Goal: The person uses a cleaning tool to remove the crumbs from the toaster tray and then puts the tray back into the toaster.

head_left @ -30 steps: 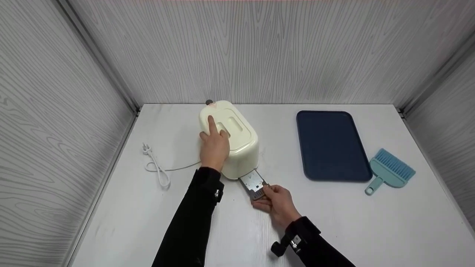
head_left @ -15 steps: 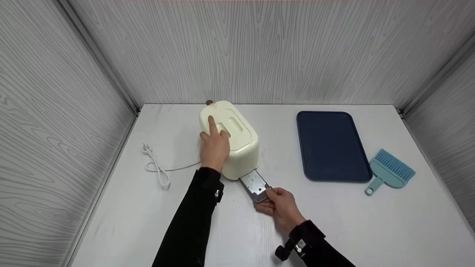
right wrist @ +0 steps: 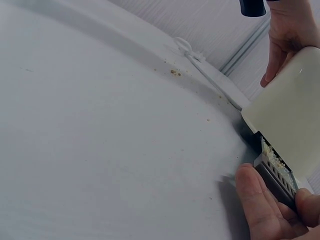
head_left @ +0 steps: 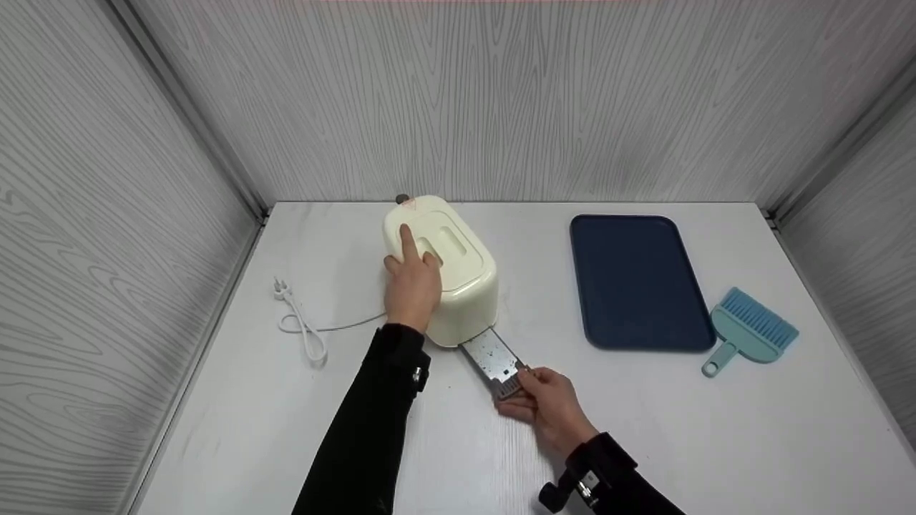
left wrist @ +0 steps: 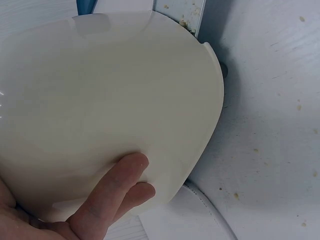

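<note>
A cream two-slot toaster (head_left: 465, 272) stands left of the middle of the table. My left hand (head_left: 413, 286) holds it from above, index finger straight along the top, thumb at the near slot. Other fingers reach over the side, and two fingertips (left wrist: 142, 162) lie against its wall in the left wrist view. A metal crumb tray (head_left: 490, 354) sticks part way out of the toaster's near end. My right hand (head_left: 551, 404) pinches its slotted outer end, thumb above and fingers below. Pale crumbs (right wrist: 272, 157) lie on the tray in the right wrist view.
The toaster's white cord with its plug (head_left: 281, 287) lies to the left. On the right are a dark blue tray (head_left: 637, 286) and a teal hand brush (head_left: 751, 332) beside it. Crumbs (right wrist: 173, 72) are scattered on the table. Grey wood-grain panels surround the back and sides.
My right hand has drawn the crumb tray further out of the toaster, toward me and slightly right. The left hand and toaster have hardly moved.
</note>
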Action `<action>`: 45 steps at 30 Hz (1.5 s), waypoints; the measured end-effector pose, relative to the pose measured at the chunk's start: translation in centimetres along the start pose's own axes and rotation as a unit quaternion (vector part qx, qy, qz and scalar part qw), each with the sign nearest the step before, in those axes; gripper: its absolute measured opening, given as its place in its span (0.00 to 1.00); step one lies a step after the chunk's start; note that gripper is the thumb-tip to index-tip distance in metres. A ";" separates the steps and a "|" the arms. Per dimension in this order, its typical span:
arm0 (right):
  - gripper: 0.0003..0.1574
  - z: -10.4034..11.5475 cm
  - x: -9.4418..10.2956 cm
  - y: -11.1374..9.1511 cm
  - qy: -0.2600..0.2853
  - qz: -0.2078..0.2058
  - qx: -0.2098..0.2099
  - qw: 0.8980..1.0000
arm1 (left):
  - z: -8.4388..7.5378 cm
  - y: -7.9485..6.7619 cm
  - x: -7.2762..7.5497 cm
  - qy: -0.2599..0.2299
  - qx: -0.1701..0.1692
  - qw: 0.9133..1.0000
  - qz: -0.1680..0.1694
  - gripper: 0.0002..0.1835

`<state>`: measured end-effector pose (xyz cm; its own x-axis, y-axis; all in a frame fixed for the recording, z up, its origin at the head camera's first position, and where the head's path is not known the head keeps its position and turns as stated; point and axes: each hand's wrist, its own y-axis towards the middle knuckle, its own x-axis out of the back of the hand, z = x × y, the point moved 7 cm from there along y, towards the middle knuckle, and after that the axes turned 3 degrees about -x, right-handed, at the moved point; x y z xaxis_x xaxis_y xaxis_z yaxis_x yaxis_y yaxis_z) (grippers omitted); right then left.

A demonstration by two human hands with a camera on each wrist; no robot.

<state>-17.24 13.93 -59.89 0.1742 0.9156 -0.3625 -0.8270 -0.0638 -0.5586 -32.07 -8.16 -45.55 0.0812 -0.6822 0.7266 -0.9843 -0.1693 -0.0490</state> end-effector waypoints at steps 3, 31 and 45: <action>0.17 0.0 0.1 -0.2 -0.001 0.005 0.001 1.000 | 0.1 0.1 0.0 -0.002 0.003 1.000 0.002 0.36; 0.18 -0.6 1.8 -1.6 -0.001 0.018 -0.003 1.000 | 0.0 0.0 0.2 0.001 -0.005 1.000 -0.006 0.36; 0.19 -0.7 2.8 -2.2 -0.018 0.009 -0.017 1.000 | -0.2 -0.1 0.2 0.007 -0.020 1.000 -0.007 0.35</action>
<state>-14.56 16.31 -60.21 0.1402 0.9276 -0.3463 -0.8113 -0.0929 -0.5772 -32.00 -8.14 -45.26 0.0939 -0.6700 0.7364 -0.9886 -0.1501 -0.0105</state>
